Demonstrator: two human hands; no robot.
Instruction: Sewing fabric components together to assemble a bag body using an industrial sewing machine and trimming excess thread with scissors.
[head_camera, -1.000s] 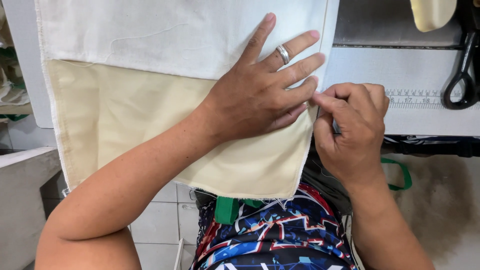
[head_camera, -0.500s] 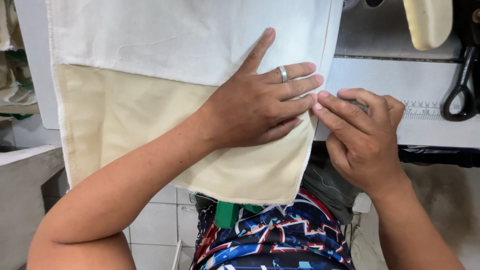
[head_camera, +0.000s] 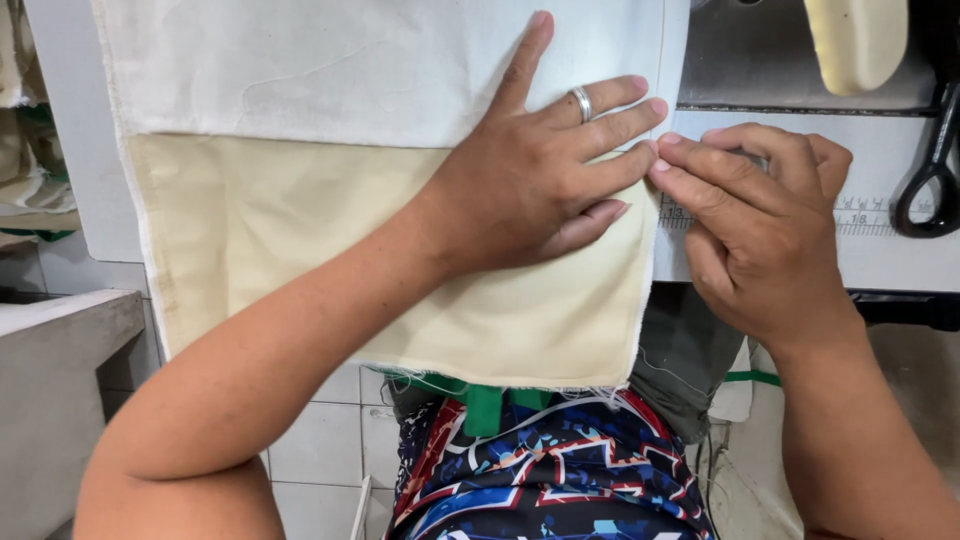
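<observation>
A cloth piece lies over the white table edge, its upper part white (head_camera: 350, 70) and its lower part cream (head_camera: 300, 240), hanging toward my lap. My left hand (head_camera: 545, 170), with a ring on one finger, presses flat on the cloth near its right edge, fingers spread. My right hand (head_camera: 755, 225) sits just right of it, fingertips pinching the cloth's right hem where the two hands meet.
The white sewing table (head_camera: 880, 250) carries a printed ruler strip along its front. Black scissor handles (head_camera: 925, 190) lie at the right edge, and a cream object (head_camera: 855, 40) hangs at the top right. A grey ledge (head_camera: 60, 330) stands at the left, with tiled floor below.
My right hand has slid a little right and up along the hem, and its fingers have spread out. My left hand stays pressed on the cloth.
</observation>
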